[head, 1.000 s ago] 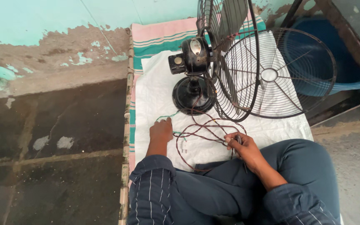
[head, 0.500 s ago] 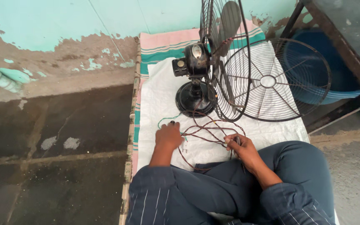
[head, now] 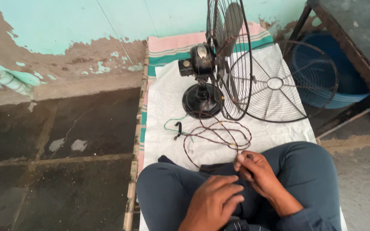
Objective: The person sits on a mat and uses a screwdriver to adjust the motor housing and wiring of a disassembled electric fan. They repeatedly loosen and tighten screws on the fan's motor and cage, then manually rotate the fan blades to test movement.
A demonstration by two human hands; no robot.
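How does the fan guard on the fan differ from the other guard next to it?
The mounted guard stands upright on the black fan, seen nearly edge-on; the loose guard leans tilted beside it, facing the camera. A blade shows behind the mounted guard; the loose guard holds none. Both are round, dark wire cages.

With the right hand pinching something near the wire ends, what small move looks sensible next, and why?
Probably the left hand, resting empty on the lap, should reach up to steady the brown wire. The right hand pinches a small dark piece at the wire's near end while the coil lies loose toward the fan base.
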